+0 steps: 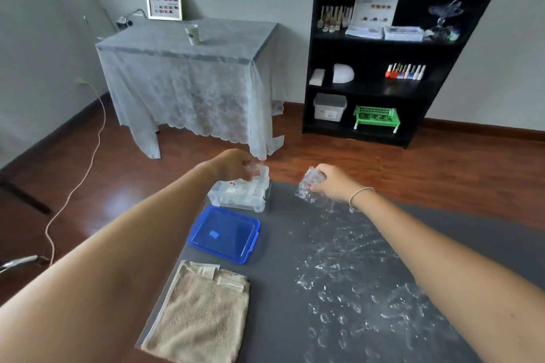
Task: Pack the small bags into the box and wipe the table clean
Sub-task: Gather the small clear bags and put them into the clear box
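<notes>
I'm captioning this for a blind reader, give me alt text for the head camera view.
Over a dark table smeared with white residue, the left hand lowers a small clear bag into a clear box while the right hand holds another bag. A blue lid and folded beige towel lie nearer.

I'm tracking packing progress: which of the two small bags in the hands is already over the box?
The small bag in the left hand is over the clear box; the right hand's bag is beside it, above the table.

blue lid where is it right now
In the head view, the blue lid lies flat on the grey table near its left edge, between the clear box beyond it and the folded beige towel nearer the person.
</notes>
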`<state>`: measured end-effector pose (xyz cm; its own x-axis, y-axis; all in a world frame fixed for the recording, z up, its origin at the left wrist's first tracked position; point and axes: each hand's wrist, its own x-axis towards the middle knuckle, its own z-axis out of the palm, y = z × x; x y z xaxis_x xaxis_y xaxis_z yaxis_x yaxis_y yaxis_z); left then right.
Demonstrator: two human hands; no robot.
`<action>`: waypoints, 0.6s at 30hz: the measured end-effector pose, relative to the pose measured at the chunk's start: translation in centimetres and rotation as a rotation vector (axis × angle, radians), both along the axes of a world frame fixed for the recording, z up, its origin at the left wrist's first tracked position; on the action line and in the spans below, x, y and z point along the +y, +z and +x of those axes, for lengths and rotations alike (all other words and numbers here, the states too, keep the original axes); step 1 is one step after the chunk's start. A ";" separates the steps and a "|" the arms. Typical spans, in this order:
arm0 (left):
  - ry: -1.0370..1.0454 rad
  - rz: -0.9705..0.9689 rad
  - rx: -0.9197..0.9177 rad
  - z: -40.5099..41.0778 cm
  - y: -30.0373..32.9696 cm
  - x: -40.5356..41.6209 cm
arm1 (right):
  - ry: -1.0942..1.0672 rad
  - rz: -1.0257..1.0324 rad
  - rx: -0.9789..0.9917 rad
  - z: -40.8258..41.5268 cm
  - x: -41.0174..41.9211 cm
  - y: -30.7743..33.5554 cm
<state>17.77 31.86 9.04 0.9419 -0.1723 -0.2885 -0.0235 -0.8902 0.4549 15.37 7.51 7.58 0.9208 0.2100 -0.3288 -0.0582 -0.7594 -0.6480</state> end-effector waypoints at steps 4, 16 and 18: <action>-0.059 0.021 0.028 1.8 -1.4 2.8 | -0.013 0.012 -0.009 1.5 3.4 -0.2; -0.209 0.116 0.152 3.5 -6.5 4.8 | 0.030 0.037 -0.001 4.4 9.6 0.5; -0.214 0.095 0.124 3.3 -6.4 5.2 | 0.040 0.041 -0.005 5.0 10.5 0.4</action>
